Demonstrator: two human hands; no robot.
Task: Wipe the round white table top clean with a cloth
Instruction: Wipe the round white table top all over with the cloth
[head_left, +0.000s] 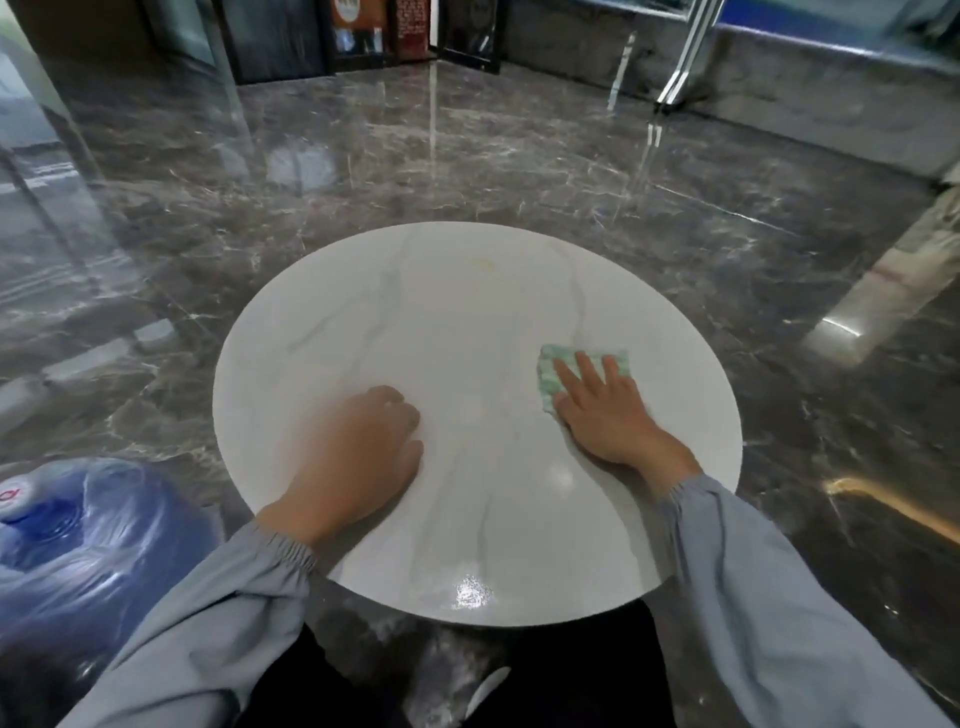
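Two hands on table top (441, 322): right hand (608, 410) flat on cloth (549, 366), left hand (358, 447) curled, empty, blue jug (78, 535) alongside.

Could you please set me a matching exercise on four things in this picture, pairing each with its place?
Things:
1. cloth
2. left hand
3. yellowish mark
4. blue water bottle

Places:
A. on the floor, left of the table top
B. under the fingers of the right hand
C. on the far part of the table top
D. on the near left part of the table top

Pairs: 1-B, 2-D, 3-C, 4-A
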